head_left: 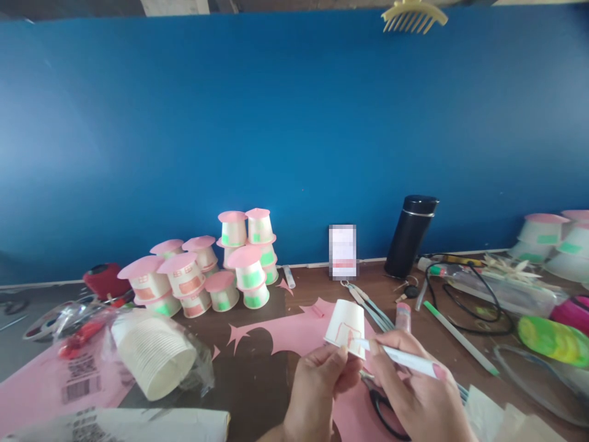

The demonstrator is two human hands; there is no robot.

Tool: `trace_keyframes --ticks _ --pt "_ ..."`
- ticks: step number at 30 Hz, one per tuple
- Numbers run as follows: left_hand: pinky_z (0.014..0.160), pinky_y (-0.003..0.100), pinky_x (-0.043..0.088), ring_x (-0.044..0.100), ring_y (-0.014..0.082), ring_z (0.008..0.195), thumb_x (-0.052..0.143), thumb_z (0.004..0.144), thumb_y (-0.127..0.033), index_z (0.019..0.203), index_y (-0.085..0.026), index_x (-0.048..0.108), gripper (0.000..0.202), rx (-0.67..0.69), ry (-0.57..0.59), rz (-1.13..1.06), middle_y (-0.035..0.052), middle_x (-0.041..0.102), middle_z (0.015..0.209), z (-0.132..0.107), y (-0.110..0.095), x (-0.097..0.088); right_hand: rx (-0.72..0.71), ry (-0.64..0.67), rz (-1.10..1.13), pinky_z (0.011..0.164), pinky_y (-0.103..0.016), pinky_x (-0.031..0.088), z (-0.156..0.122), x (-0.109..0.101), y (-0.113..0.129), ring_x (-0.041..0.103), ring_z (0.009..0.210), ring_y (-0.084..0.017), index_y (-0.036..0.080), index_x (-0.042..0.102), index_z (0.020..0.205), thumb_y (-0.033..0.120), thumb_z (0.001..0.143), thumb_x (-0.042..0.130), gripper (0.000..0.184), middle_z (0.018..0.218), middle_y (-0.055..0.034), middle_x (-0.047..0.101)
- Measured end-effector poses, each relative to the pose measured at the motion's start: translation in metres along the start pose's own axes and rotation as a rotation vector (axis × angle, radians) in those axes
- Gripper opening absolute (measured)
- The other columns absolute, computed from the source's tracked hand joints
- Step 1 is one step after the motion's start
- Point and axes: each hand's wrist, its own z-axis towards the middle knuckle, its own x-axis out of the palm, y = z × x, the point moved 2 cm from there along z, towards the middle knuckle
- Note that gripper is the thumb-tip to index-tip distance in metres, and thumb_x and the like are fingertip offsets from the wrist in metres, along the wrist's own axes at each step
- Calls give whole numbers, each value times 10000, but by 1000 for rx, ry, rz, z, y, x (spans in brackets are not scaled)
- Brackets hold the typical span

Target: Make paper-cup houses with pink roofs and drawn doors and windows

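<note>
A white paper cup (339, 316) is upside down in my left hand (317, 380), gripped near its rim with the thumb in front. Red marker lines on its side form an outline like a door. My right hand (409, 380) holds a white marker pen (407, 358) with a pink end, its tip at the cup's drawn side. Below my hands lie black-handled scissors (384, 405), partly covered by the right hand. Cut pink paper (294, 331) spreads on the table under and behind the cup.
Several decorated cups with pink paper roofs (184, 264) stand stacked at left, more (543, 227) at far right. A bagged stack of cups (154, 353) lies front left. Right of my hands are a black flask (411, 236), a green-tipped marker (460, 337) and a black cable (483, 322).
</note>
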Motion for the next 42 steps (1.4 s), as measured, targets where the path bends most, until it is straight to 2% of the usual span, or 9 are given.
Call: trace_keyframes --ticks 5,14,19,25,31,36,39,42 --pt "729 236 494 621 134 728 788 682 -359 731 -79 733 290 -8 -11 -37 86 686 728 0 -2 1 55 34 48 404 -193 430 -2 1 6 585 448 -121 234 556 723 386 917 476 259 576 27 627" --pt "715 231 513 625 133 719 796 675 -343 729 -73 733 283 -17 -12 -68 85 681 725 -1 -3 1 116 40 63 442 -198 436 -4 3 8 607 499 -125 235 550 735 418 917 468 271 594 26 630" --pt "729 249 519 621 134 706 798 669 -370 754 -60 737 327 -20 -8 -58 93 680 722 -1 -2 3 44 21 43 459 -196 461 -3 2 2 639 530 -128 236 565 816 368 920 488 185 666 16 674" --pt "740 269 522 629 148 708 801 662 -369 731 -65 731 319 -20 -24 -61 98 682 711 -1 0 2 2 -12 -22 491 -201 479 -2 1 -2 665 590 -145 237 561 825 342 921 491 159 670 10 670" --pt "721 244 514 609 129 696 791 677 -354 722 -73 728 291 -11 -14 -45 79 666 708 -1 -2 2 33 40 42 462 -197 462 -3 4 7 611 493 -126 234 549 748 366 926 466 238 611 21 640" --pt "727 237 510 614 126 694 781 692 -334 714 -76 725 265 -19 -3 -54 72 665 687 -2 -2 2 75 56 49 421 -189 422 -4 3 12 619 520 -127 233 524 696 400 927 452 294 606 16 634" --pt "741 244 510 630 140 736 791 678 -345 742 -73 729 286 -26 -24 -64 87 682 728 -2 -3 1 104 48 20 450 -197 443 -3 1 9 610 503 -126 233 539 723 430 923 448 295 595 22 628" --pt "712 241 504 641 148 725 797 662 -378 740 -76 726 320 -33 -56 -45 102 698 737 -1 -4 1 75 39 8 525 -211 485 -2 0 3 613 501 -129 233 544 732 419 926 451 284 593 24 631"
